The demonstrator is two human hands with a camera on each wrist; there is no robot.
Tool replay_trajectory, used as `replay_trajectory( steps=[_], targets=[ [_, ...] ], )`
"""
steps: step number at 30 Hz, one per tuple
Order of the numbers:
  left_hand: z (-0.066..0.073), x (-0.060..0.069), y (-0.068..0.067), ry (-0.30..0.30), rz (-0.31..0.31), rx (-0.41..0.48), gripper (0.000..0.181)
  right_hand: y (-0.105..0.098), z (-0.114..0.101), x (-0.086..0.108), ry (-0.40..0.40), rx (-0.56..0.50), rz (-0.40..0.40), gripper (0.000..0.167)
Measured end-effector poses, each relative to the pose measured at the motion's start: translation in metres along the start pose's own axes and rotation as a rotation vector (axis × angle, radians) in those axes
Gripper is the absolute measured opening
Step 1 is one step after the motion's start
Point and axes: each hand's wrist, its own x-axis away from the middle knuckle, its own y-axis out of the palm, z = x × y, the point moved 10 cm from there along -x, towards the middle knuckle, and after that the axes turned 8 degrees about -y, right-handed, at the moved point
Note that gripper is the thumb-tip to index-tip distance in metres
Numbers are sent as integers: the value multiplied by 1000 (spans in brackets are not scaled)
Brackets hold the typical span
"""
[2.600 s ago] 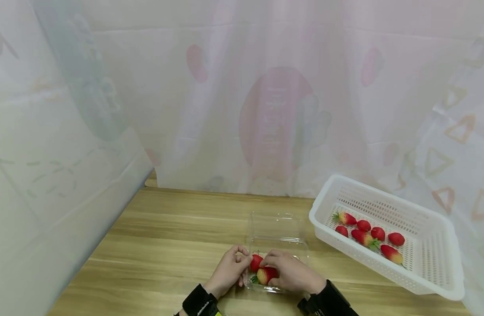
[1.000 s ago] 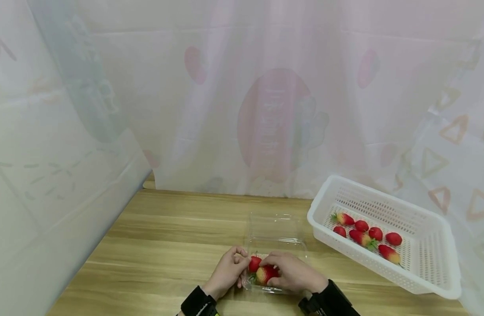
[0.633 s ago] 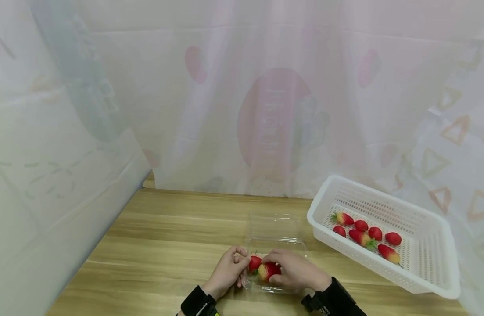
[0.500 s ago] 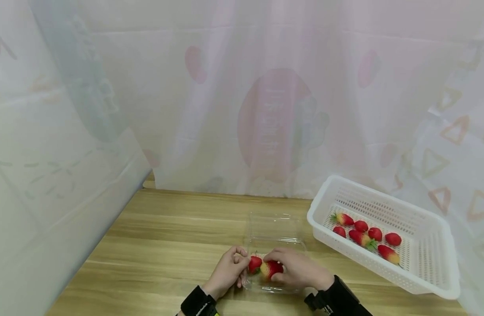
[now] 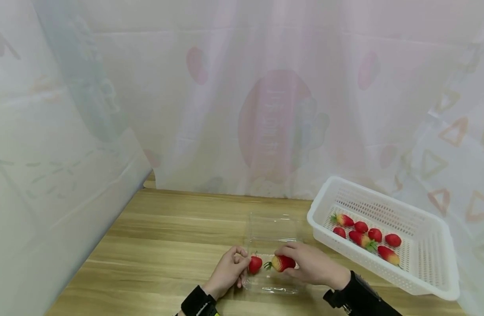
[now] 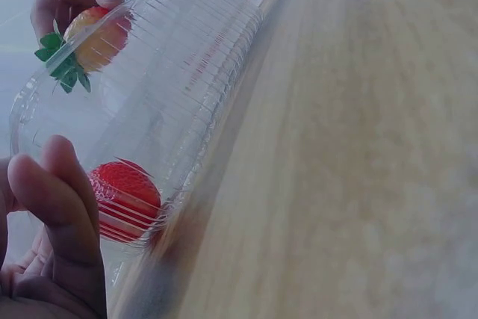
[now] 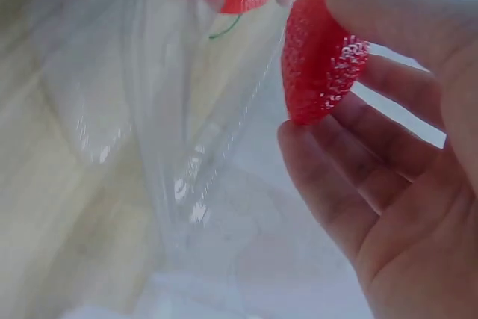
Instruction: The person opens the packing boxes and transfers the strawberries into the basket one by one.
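Over the clear plastic clamshell box [image 5: 279, 289], my right hand [image 5: 314, 265] pinches a red and pale-yellow strawberry [image 5: 283, 263] between thumb and fingers. Its green leaves point left, and the right wrist view shows the strawberry [image 7: 317, 57] clear of the box wall. My left hand [image 5: 227, 270] has its fingers curled at the box's left rim, apparently pinching it. Just inside that wall lies another red strawberry [image 5: 255, 264], seen through the ribbed plastic in the left wrist view. The box's lid [image 5: 273, 226] lies folded back, away from me.
To the right stands a white perforated basket [image 5: 427, 281] with several strawberries [image 5: 360, 238] on its floor. A wooden tabletop [image 5: 166, 245] lies under everything. Pale printed curtains [image 5: 210, 109] hang behind and at both sides.
My right hand has moved the strawberry to the right, away from the other one, and its leaves now show clear of that strawberry. My left hand stays at the rim.
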Motion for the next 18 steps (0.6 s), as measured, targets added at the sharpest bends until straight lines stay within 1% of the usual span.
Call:
replay_trajectory(
  steps=[5, 7, 12, 15, 18],
  targets=[
    [-1, 0, 0, -6, 0, 5, 23, -17, 2, 8, 3, 22, 1, 39],
    [-1, 0, 0, -6, 1, 5, 23, -26, 3, 11, 0, 61, 7, 41],
    [0, 0, -1, -4, 1, 2, 24, -51, 3, 19, -22, 128, 75, 42],
    [1, 0, 0, -6, -2, 1, 24, -65, 7, 24, -13, 112, 101, 42],
    [1, 1, 0, -8, -7, 2, 23, -78, 13, 29, -6, 117, 123, 42]
  ],
)
